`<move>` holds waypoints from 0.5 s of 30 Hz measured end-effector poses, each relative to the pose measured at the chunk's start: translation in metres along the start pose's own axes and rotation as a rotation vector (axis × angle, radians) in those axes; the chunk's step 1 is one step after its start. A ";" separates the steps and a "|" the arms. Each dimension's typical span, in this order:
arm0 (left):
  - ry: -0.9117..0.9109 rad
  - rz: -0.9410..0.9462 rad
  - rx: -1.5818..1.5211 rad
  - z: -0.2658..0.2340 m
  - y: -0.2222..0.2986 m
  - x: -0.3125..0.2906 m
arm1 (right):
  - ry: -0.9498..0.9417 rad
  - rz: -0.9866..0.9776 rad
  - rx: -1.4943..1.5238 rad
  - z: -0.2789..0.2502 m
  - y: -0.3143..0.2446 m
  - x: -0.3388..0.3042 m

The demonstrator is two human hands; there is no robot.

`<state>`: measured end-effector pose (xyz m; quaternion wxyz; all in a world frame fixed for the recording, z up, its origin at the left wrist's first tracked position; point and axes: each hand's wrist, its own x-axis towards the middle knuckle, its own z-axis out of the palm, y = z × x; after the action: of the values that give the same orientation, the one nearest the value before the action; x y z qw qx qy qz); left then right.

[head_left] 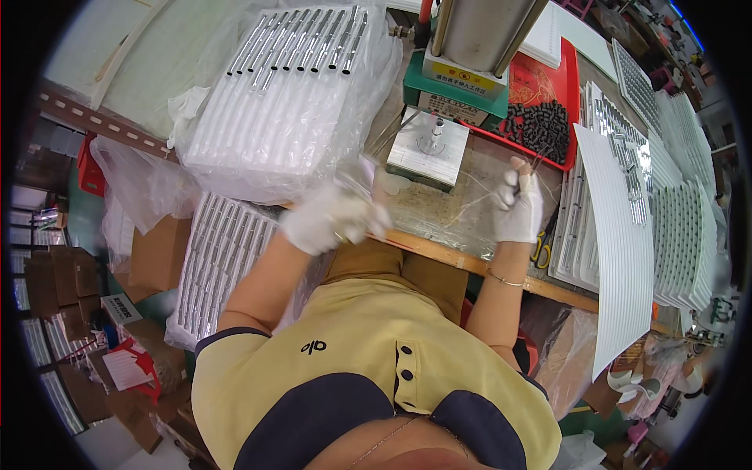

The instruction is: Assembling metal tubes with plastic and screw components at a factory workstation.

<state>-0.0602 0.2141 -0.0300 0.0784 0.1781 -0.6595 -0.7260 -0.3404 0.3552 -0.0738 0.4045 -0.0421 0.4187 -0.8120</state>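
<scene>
My left hand (pixel 333 218), in a white glove, is smeared by motion near the table's front edge, beside a plastic-wrapped stack. Whether it holds anything is unclear. My right hand (pixel 518 205), gloved with bare fingertips showing, is closed near the front of a red tray (pixel 573 117). A thin dark tool (pixel 537 160), perhaps tweezers, sticks out from its fingertips. Many small black cylindrical pieces (pixel 540 129) lie in the tray. Between my hands stands a green press (pixel 458 98). Its metal block (pixel 427 153) carries a small upright silver part (pixel 439 128).
Shiny metal tubes (pixel 298 39) lie in rows on the plastic-wrapped stack (pixel 258 129) at the left. Ribbed white trays (pixel 615 251) and more tubes (pixel 627 168) crowd the right side. Yellow-handled scissors (pixel 542 252) lie beside my right wrist. Cardboard boxes (pixel 160 254) stand lower left.
</scene>
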 end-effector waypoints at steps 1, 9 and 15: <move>0.268 -0.010 -0.567 -0.013 0.013 -0.002 | -0.036 -0.086 -0.227 -0.012 -0.007 0.002; 0.946 -0.140 1.009 -0.260 0.026 0.028 | 0.226 -0.444 -1.439 -0.054 -0.024 0.048; 0.874 -0.294 1.242 -0.300 0.018 0.045 | 0.392 -0.319 -1.794 -0.034 -0.051 0.075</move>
<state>0.0047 -0.0822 -0.0391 0.1200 0.5457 -0.8245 -0.0894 -0.4365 0.3417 -0.0798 0.0266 -0.2583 0.9395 -0.2234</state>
